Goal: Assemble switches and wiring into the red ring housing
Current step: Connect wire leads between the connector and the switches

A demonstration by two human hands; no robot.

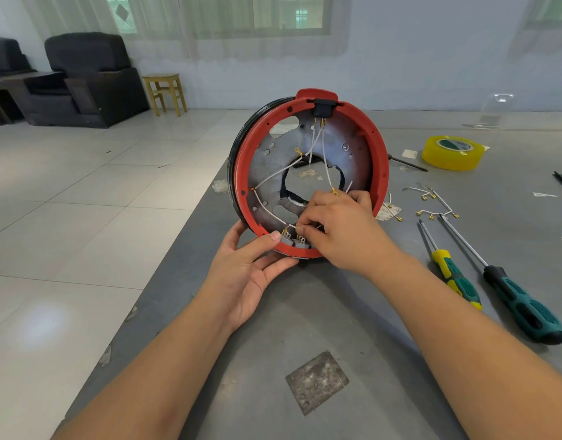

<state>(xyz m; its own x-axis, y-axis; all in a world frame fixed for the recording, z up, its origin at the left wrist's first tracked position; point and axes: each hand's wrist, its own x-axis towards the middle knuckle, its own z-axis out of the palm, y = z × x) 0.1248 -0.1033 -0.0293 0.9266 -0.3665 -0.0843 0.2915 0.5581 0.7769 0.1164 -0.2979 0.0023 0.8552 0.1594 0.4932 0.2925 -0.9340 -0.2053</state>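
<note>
The red ring housing (376, 147) stands tilted on its lower edge on the grey table, its open side facing me. A black switch (320, 110) sits at its top, and white wires (324, 154) with brass terminals run down across the metal plate inside. Two grey switches (293, 241) sit in the bottom rim. My left hand (248, 274) grips the lower rim, thumb on the red edge beside the switches. My right hand (340, 230) reaches inside the ring, its fingertips pinching a white wire end just above the grey switches.
Two green-handled screwdrivers (524, 306) lie to the right, with loose wire pieces (432, 204) beyond them. A yellow tape roll (451, 153) sits at the far right. The table's left edge (191, 223) drops to a tiled floor. A grey square patch (316, 381) marks the near table.
</note>
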